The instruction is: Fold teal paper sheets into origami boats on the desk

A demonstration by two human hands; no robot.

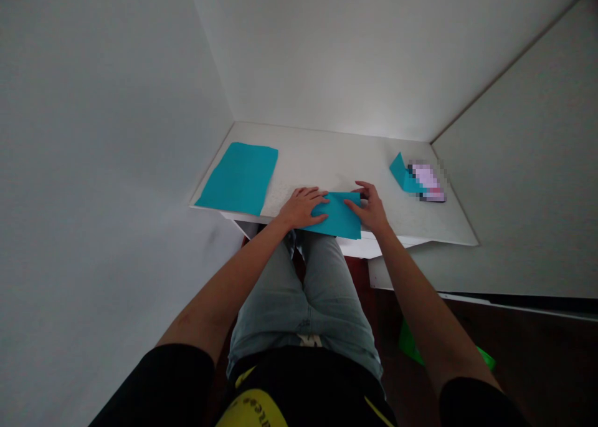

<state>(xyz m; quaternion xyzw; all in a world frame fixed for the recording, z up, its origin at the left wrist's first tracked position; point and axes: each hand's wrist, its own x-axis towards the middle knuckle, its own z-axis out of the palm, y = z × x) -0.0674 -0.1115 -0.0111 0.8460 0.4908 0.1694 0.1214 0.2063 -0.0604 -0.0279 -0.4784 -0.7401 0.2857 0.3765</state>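
Observation:
A folded teal sheet of paper [339,216] lies at the front edge of the white desk [336,159]. My left hand [301,207] rests flat on its left part, fingers spread and pressing down. My right hand [371,207] presses on its right edge, fingertips on the paper. Neither hand lifts the sheet; it stays flat on the desk.
A flat stack of teal paper [239,177] lies at the desk's left side. At the right rear sits a folded teal piece [402,174] beside a blurred pinkish object [430,182]. White walls close in left, back and right. Something green [411,346] lies on the dark floor.

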